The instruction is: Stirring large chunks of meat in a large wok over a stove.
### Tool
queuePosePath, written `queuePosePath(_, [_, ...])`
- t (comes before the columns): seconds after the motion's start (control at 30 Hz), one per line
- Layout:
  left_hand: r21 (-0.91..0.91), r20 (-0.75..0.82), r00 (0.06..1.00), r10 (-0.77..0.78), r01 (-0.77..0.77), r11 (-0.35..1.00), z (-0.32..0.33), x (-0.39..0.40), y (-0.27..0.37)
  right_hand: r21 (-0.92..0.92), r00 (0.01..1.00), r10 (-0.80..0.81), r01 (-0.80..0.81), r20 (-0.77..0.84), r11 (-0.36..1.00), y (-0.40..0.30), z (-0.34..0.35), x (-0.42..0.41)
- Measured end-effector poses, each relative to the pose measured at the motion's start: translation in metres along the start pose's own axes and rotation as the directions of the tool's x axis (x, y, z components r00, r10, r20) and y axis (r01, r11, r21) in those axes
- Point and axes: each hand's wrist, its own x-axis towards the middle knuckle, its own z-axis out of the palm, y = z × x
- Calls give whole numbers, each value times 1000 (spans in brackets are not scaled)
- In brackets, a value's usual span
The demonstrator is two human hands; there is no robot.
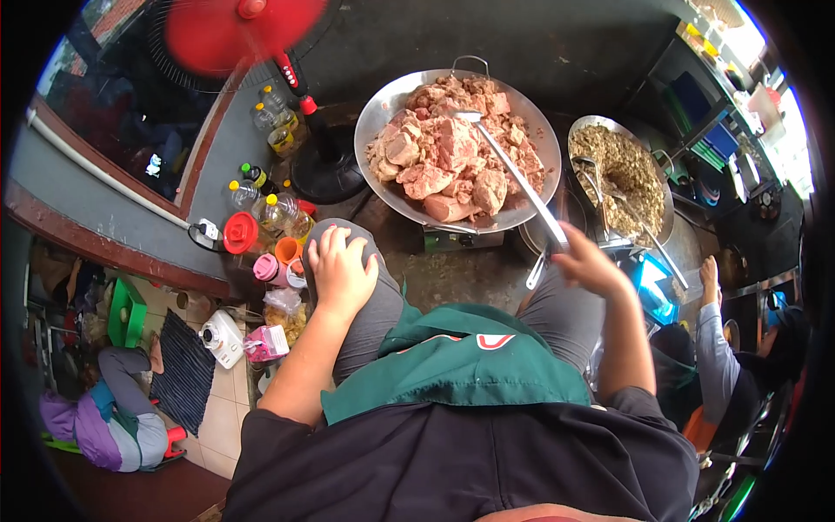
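Note:
A wide metal wok (369, 171) heaped with chunks of meat (456, 147) stands on a stove (464, 240) before me. My right hand (584, 258) is closed around the handle end of a long metal spatula (515, 173), whose flat head rests on or just above the top of the meat. My left hand (340, 267) lies with spread fingers on my left knee, holding nothing. To the right, a second wok (667, 222) contains a browned, shredded or chopped food (610, 176) with metal utensils in it.
A red fan (241, 32) spins at the upper left. Plastic bottles (274, 209), a red-lidded jar (241, 232) and a pink tumbler (269, 269) stand left of my knee. Co-workers sit at the lower left (111, 424) and right (717, 365). A shelf (701, 117) stands at the upper right.

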Motion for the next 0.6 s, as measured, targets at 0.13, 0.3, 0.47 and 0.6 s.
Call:
queuePosePath(0.13, [69,485,873,44,-89,994,25,30,27,-272,937,-306,255,-168,928,32,-76,-63])
queuePosePath(0.3, [-36,641,737,215,-251,967,98,61,81,-32,977,191,-194,-94,980,5,-131,-131])
queuePosePath(0.47, [-140,620,731,285,-255,957,166,76,95,-110,965,262,-263,-23,959,29,-118,-95])
queuePosePath(0.6, [-215,683,657,319,-236,948,179,77,106,34,954,299,-300,19,953,66,-57,-40])
